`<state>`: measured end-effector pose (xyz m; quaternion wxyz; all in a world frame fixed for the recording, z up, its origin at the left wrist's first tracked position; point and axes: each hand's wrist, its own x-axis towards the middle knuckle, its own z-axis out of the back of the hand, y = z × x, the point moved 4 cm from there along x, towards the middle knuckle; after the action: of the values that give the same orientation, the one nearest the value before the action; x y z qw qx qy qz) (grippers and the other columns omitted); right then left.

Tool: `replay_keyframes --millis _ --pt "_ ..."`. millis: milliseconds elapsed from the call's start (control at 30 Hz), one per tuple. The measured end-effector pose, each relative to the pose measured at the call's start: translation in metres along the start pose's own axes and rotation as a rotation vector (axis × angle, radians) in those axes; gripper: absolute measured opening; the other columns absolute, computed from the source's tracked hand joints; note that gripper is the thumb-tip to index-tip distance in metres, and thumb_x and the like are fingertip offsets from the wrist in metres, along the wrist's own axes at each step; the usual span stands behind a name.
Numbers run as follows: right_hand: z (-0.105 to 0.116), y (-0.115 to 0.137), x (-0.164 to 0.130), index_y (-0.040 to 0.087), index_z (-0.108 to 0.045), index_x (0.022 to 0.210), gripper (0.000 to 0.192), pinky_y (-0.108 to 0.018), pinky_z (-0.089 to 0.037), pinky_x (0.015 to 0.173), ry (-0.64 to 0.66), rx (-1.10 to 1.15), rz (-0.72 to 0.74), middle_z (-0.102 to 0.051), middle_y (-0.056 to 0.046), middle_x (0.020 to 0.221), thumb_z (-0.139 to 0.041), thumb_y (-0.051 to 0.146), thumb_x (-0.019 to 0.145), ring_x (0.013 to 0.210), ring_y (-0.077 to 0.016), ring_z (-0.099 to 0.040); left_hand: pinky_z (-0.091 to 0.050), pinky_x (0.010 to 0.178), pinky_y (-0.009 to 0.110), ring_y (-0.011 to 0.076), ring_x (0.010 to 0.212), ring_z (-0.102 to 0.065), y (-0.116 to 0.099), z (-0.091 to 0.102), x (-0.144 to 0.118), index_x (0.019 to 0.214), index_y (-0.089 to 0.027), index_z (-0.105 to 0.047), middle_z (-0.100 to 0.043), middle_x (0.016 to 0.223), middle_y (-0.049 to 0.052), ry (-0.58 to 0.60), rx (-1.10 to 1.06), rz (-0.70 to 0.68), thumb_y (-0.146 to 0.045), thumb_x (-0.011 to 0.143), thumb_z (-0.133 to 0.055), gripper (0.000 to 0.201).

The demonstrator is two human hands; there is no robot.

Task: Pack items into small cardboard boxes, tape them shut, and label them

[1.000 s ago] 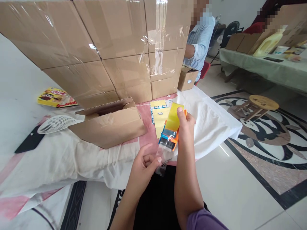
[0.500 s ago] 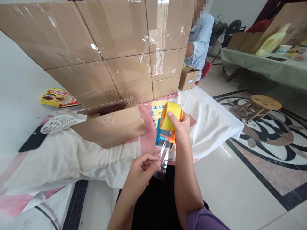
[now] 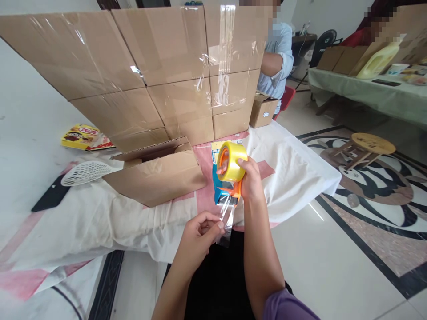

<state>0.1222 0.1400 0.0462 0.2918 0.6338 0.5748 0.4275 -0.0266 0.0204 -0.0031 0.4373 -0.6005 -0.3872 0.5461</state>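
Purple short sleeve (image 3: 287, 306), bare forearms

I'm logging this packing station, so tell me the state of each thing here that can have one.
Tape dispenser: upright, gripped by right hand.
Tape end: pulled out, pinched by left hand.
Small carton: top flaps open, on the cloth.
Stacked boxes: taped shut.
Far small box: flap open.

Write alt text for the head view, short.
A person's right hand grips an orange-and-blue tape dispenser with a yellowish tape roll, while the left hand pinches the clear tape end pulled from it. Ahead, on a white cloth, lies an open cardboard box before a wall of taped cartons.
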Motion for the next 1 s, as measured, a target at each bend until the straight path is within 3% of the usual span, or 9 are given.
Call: replay_keyframes --millis 133,367,567,733,1000 --pt "0.002 0.0 -0.002 0.022 -0.064 0.088 0.033 -0.036 -0.058 0.065 -0.071 -0.063 -0.003 -0.066 0.0 0.068 -0.08 0.045 0.073 0.065 -0.0213 -0.069 -0.027 0.036 0.016 0.0076 0.049 -0.045 -0.002 -0.004 -0.001 0.084 -0.016 -0.067 -0.066 0.07 0.001 0.021 0.041 0.013 -0.052 0.077 -0.076 0.037" --pt "0.005 0.002 -0.004 0.02 -0.065 0.096 0.028 -0.035 -0.059 0.066 -0.093 0.004 0.009 -0.074 -0.002 0.078 -0.076 0.033 0.074 0.066 -0.0208 -0.072 -0.026 0.037 0.016 0.0076 0.049 -0.046 -0.007 -0.006 -0.002 0.083 -0.017 -0.069 -0.066 0.069 0.001 -0.026 0.025 -0.002 -0.048 0.077 -0.075 0.033" --pt "-0.001 0.009 -0.006 0.02 -0.065 0.09 0.024 -0.036 -0.061 0.068 -0.148 -0.104 -0.011 -0.074 -0.003 0.075 -0.076 0.032 0.073 0.065 -0.0207 -0.071 -0.049 0.058 0.021 0.0146 0.066 -0.063 -0.003 0.001 -0.001 0.083 -0.017 -0.07 -0.069 0.068 0.002 -0.026 0.02 -0.05 -0.043 0.077 -0.078 0.028" --pt "-0.006 0.012 -0.007 0.018 -0.066 0.091 0.026 -0.034 -0.059 0.065 -0.19 -0.136 0.002 -0.075 -0.005 0.077 -0.077 0.031 0.071 0.067 -0.0203 -0.071 -0.052 0.064 0.024 0.0151 0.067 -0.064 -0.006 0.004 -0.004 0.081 -0.018 -0.069 -0.069 0.068 0.002 -0.065 0.058 -0.063 -0.039 0.079 -0.075 0.023" --pt "-0.007 0.003 -0.006 0.017 -0.065 0.086 0.024 -0.031 -0.056 0.064 -0.196 -0.231 0.048 -0.074 -0.006 0.078 -0.077 0.035 0.074 0.07 -0.0205 -0.071 -0.049 0.057 0.022 0.0135 0.06 -0.061 -0.013 0.013 -0.012 0.08 -0.017 -0.07 -0.066 0.063 0.001 -0.084 0.05 -0.047 -0.039 0.077 -0.077 0.023"
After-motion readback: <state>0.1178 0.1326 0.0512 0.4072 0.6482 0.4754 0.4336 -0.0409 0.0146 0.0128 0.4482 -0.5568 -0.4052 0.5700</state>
